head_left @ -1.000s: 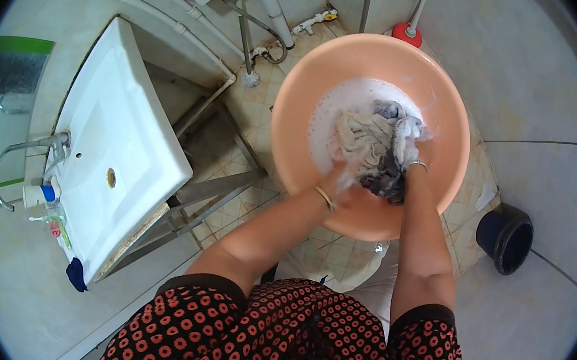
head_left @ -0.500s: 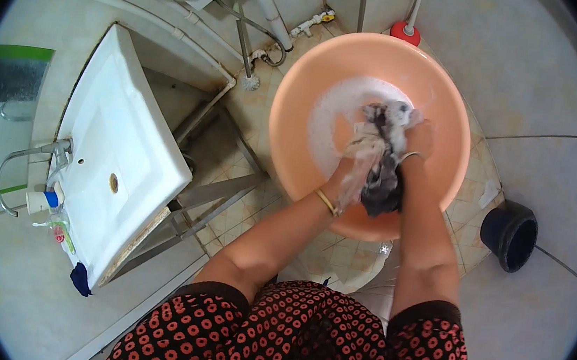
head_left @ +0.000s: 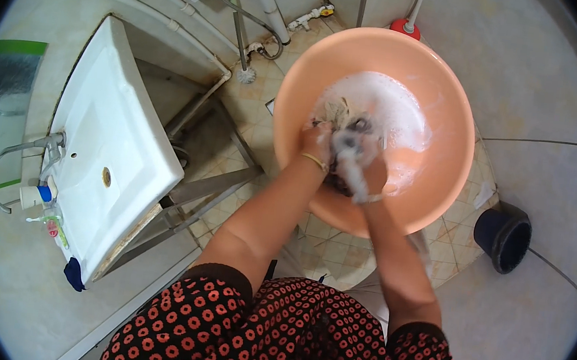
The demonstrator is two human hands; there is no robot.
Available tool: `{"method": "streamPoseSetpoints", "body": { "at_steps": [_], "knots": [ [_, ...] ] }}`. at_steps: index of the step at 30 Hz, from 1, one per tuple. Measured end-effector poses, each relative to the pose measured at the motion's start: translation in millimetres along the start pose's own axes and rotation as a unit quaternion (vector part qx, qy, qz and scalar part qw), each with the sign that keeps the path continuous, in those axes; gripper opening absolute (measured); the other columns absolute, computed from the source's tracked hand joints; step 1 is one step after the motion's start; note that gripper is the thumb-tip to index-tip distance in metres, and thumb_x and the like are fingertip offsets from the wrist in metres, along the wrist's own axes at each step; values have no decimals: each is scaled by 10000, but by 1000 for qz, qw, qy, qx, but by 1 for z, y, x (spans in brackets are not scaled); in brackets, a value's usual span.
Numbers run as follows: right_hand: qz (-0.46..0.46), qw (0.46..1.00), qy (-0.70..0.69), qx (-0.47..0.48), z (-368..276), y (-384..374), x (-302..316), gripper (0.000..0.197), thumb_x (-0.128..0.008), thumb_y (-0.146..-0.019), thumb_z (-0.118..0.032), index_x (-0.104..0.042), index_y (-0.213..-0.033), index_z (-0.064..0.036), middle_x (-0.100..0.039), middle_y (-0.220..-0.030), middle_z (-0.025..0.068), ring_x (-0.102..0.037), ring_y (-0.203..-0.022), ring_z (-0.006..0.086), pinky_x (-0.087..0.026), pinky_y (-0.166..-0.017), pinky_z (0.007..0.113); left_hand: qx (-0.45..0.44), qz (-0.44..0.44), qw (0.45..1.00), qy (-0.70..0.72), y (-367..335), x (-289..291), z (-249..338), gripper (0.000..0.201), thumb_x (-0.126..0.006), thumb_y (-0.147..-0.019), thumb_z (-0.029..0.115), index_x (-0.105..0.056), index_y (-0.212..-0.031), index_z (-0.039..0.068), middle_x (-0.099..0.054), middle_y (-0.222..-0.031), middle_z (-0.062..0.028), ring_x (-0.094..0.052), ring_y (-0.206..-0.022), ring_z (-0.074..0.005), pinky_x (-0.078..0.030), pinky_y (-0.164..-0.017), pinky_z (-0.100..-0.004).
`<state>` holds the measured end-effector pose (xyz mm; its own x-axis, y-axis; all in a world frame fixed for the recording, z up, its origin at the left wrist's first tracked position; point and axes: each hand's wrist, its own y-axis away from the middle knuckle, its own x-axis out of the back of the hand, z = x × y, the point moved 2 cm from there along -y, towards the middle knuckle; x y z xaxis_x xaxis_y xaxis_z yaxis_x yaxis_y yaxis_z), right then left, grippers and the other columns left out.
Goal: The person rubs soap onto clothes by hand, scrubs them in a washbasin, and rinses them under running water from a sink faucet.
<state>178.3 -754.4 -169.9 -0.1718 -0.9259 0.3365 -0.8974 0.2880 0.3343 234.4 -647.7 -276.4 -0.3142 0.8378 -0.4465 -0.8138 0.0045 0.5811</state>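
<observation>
A large peach-coloured basin (head_left: 445, 98) holds white suds (head_left: 401, 111) and a soapy bundle of wet cloth (head_left: 350, 143), grey, dark and pale. My left hand (head_left: 315, 141), a yellow bangle at its wrist, is closed round the left side of the bundle. From the right, my right hand (head_left: 374, 164) presses on the cloth with its fingers curled in, smeared by motion and partly covered with foam. Both hands are close together, inside the basin's left half. The bundle hangs toward the near wall between my wrists.
A white sink (head_left: 108, 126) on a metal frame stands to the left, with a cup (head_left: 35, 194) on its ledge. At the right a dark bucket (head_left: 504, 238) is on the floor. A red plunger (head_left: 406, 28) stands behind the basin; pipes run along the far wall.
Both hands have moved left with the cloth, and the right hand has come nearer the left. The bundle is squeezed tighter, and the suds now show on the basin's right side.
</observation>
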Motion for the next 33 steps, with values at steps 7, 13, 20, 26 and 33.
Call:
{"method": "streamPoseSetpoints", "body": {
  "at_steps": [7,13,20,26,33],
  "knots": [
    [59,982,75,-160,37,-88,54,373,-470,-747,-354,-516,-916,-26,-566,-827,210,-542,-741,341,-416,-655,433,120,-138,983,-33,60,-78,-26,207,-485,-776,121,-472,-931,-15,-527,-792,-100,-526,-711,-201,-473,-614,-301],
    [111,963,5,247,-21,11,4,301,-508,-723,-188,-498,-981,-32,-409,-1105,176,-423,-1014,278,-363,-835,334,90,-49,994,39,24,-40,8,230,-468,-792,171,-484,-920,-19,-529,-778,-105,-535,-695,-210,-477,-598,-324],
    [47,912,404,-60,23,-90,85,421,-456,-743,-420,-491,-1062,-147,-455,-1117,153,-479,-956,336,-427,-746,401,97,-66,987,111,79,-94,75,297,-384,-849,320,-496,-958,68,-559,-837,-50,-555,-763,-184,-472,-706,-377],
    [2,864,493,104,27,-72,72,601,-640,-578,-381,-453,-1109,-172,-371,-1110,220,-436,-966,375,-385,-816,383,98,21,987,-122,59,-62,13,447,-404,-843,386,-443,-1088,14,-532,-1007,-91,-516,-899,-201,-443,-748,-340],
    [-18,951,282,122,26,-30,20,219,-556,-692,-250,-559,-812,-66,-550,-860,127,-503,-843,308,-425,-736,368,45,85,984,-147,6,-23,-40,531,-348,-844,454,-545,-971,-23,-571,-905,-122,-543,-780,-224,-433,-660,-337]
  ]
}}
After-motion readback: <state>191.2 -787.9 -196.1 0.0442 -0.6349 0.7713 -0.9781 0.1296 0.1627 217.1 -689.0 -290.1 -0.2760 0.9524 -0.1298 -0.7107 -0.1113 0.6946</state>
